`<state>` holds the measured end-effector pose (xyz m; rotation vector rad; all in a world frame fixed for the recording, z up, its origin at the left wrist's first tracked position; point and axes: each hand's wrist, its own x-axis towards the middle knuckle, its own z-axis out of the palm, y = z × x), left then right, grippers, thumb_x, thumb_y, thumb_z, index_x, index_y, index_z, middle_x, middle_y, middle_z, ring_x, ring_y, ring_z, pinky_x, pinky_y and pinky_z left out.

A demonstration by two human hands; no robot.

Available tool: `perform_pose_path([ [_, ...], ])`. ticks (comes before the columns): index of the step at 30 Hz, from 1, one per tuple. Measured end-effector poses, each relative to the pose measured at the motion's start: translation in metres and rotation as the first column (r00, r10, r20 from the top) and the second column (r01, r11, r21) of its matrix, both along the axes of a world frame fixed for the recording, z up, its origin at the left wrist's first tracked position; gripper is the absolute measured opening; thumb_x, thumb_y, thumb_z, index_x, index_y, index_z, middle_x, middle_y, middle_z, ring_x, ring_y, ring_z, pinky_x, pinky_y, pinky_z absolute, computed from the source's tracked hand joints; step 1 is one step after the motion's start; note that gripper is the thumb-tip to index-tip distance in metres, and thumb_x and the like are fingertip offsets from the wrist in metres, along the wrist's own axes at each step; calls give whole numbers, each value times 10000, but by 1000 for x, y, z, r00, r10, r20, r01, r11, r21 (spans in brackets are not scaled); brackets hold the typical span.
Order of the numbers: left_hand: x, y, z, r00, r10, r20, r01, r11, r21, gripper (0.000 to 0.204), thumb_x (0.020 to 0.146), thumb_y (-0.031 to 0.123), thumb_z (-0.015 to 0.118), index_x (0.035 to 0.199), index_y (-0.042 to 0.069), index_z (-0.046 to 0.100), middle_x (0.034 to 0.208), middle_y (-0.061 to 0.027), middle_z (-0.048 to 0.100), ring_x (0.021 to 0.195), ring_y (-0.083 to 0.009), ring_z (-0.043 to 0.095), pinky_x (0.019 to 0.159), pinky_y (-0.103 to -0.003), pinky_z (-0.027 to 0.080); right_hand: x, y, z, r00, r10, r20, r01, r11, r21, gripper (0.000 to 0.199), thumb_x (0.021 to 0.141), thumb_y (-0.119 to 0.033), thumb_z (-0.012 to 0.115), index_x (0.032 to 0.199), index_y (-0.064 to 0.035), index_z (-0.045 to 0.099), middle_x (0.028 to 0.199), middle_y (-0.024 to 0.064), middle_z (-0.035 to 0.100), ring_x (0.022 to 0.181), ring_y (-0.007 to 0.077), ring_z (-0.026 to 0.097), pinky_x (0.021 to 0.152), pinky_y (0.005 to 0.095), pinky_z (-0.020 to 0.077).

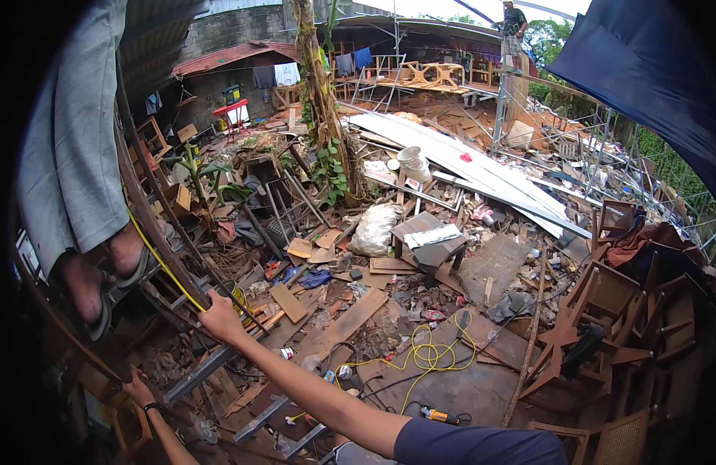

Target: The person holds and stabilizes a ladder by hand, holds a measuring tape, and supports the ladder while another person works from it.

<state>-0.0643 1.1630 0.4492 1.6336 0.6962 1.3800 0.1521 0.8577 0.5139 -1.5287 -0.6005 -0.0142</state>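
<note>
Gripping high up: our right hand (218, 319) is clenched on the metal bar (152, 225), left hand (138, 385) grasping a wooden post (117, 403); probably best keeping both tight.

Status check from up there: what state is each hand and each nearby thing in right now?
Right hand: closed around the metal bar.
Left hand: gripping a wooden piece at lower left.
Metal bar: slanted, held.
Yellow cord: runs taut along the bar.
Yellow cable: loosely coiled on the ground.
Orange power tool: lying on the ground, unheld.
White sack: full, resting among debris.
</note>
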Motion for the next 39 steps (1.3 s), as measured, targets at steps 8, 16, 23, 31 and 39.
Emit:
perform_pose_path([
  [8, -29, 4, 19, 996, 86, 17, -87, 994, 70, 223, 889, 169, 598, 742, 3, 568, 643, -41, 562, 529, -135, 527, 515, -284, 415, -16, 21, 11, 999, 17, 32, -17, 1000, -5, 382, 708, -174, 574, 1011, 56, 542, 905, 341, 587, 929, 501, 542, 841, 504, 443],
  [16, -3, -65, 38, 996, 9, 88, -12, 999, 29, 145, 836, 77, 578, 722, -9, 555, 595, -48, 562, 505, -146, 556, 498, -287, 439, -6, 2, -5, 997, -49, 59, 51, 998, -34, 414, 685, -238, 603, 1008, 21, 594, 871, 298, 632, 895, 459, 606, 820, 490, 472],
  [23, -10, -69, 47, 990, -8, 139, 5, 1000, 19, 103, 838, 62, 568, 795, -32, 559, 616, -68, 574, 499, -151, 556, 484, -293, 444, -8, 10, -2, 996, -32, 79, 38, 996, -77, 445, 692, -258, 617, 1036, 19, 566, 907, 316, 613, 941, 481, 580, 825, 512, 466],
  [31, -9, -66, 48, 993, 42, 114, -42, 999, 4, 150, 833, 67, 577, 720, -28, 555, 588, -64, 569, 506, -160, 573, 499, -299, 449, -13, 4, 8, 1000, 14, 15, -13, 997, -70, 367, 703, -221, 612, 983, 12, 571, 953, 288, 604, 955, 476, 523, 882, 487, 407],
  [39, -9, -74, 52, 993, 19, 115, -19, 1000, 0, 110, 839, 48, 574, 766, -31, 550, 606, -69, 567, 508, -158, 562, 504, -300, 448, -13, 4, 4, 1000, -3, 8, 4, 996, -92, 385, 707, -227, 611, 1015, 2, 577, 967, 284, 605, 976, 475, 516, 891, 487, 403],
])
